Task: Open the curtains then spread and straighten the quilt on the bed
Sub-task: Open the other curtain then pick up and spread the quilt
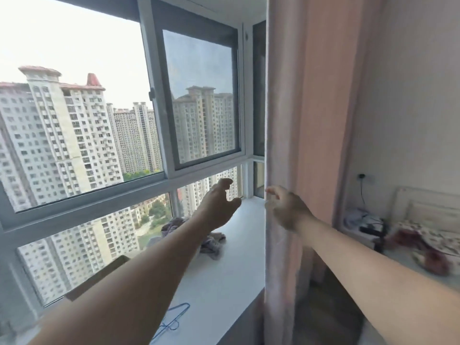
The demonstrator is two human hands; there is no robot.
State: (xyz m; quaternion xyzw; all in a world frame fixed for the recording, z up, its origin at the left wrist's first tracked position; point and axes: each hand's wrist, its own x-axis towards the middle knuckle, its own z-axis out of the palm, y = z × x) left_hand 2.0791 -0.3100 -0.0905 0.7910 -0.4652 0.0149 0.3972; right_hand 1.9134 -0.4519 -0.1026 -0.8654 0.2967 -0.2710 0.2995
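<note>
The pink curtain point(311, 120) hangs gathered at two o'clock, beside the window point(194, 95), and the right hand point(286, 210) grasps its left edge, fingers curled round the fabric. The left hand point(219, 205) hovers over the white sill point(224, 270), grip released, fingers loosely bent, just apart from the curtain. At four o'clock the floral quilt point(428, 245) lies rumpled on the bed.

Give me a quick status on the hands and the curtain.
Left hand open, in the air over the sill. Right hand at the curtain edge, grip unclear. Curtain bunched right, window uncovered. Nothing in the way.
</note>
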